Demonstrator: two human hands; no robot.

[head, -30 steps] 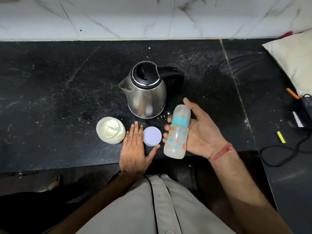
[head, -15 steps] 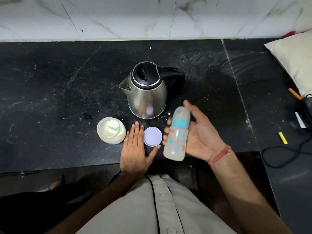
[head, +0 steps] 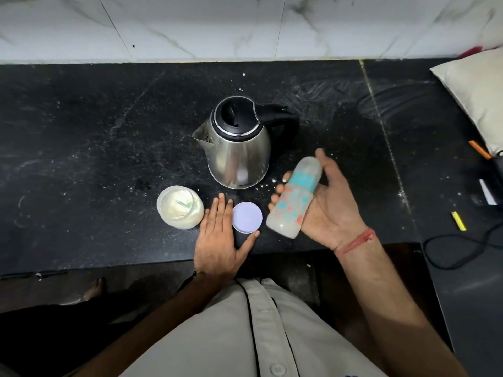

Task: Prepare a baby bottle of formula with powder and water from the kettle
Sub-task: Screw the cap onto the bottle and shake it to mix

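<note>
A black stone bench, dusted with white specks, runs below a white marble-tiled wall. At its middle stands a steel kettle, black lid closed, spout pointing left and handle to the right. Your right hand holds the baby bottle just right of the kettle and above the bench edge, thumb along one side and fingertips curled round the other; the bottle is tilted, its capped top pointing up and right, a teal collar below the cap and milky contents in the base. Your left hand rests flat on the bench, palm down, fingers straight and together, thumb spread toward a round pale lid that lies just beside it. On the hand's other side sits an open powder jar with a green scoop buried in the powder. At the far right a cream pillow rests on the bench's corner, with an orange pen, a yellow stick and a black cable nearby.
</note>
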